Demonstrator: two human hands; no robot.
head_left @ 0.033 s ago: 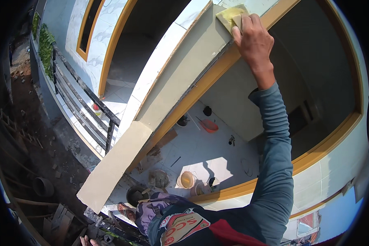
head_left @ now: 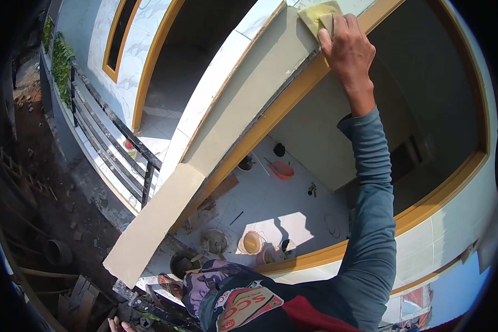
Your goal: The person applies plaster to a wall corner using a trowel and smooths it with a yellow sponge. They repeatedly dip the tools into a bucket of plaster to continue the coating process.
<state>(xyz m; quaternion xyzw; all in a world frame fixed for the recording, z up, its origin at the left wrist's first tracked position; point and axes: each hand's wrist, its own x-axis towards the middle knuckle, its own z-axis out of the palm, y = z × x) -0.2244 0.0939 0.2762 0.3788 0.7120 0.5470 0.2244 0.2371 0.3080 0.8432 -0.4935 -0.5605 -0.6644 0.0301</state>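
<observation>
My right hand (head_left: pixel 348 48) is closed on a flat yellow sponge (head_left: pixel 319 12) and presses it against the far top end of a grey plastered strip (head_left: pixel 254 77). The right arm is stretched far up and forward. Smooth and damp-looking, the strip runs diagonally beside an orange-yellow frame (head_left: pixel 293 94). Its lower end widens into a paler plastered face (head_left: pixel 155 221). My left hand (head_left: pixel 120 325) shows only as fingertips at the lower left edge, slightly apart, with nothing seen in them; the rest of it is out of view.
Below the frame, a tiled floor holds a red-orange basin (head_left: pixel 282 170), a pale bucket (head_left: pixel 251 243) and a dark bucket (head_left: pixel 181 264). A black metal railing (head_left: pixel 113 130) stands at left, above rough ground with planks (head_left: pixel 78 301). Another opening (head_left: pixel 174 61) is farther back.
My right hand and the sponge have shifted slightly up and to the right along the far end of the plaster. The left fingertips look the same.
</observation>
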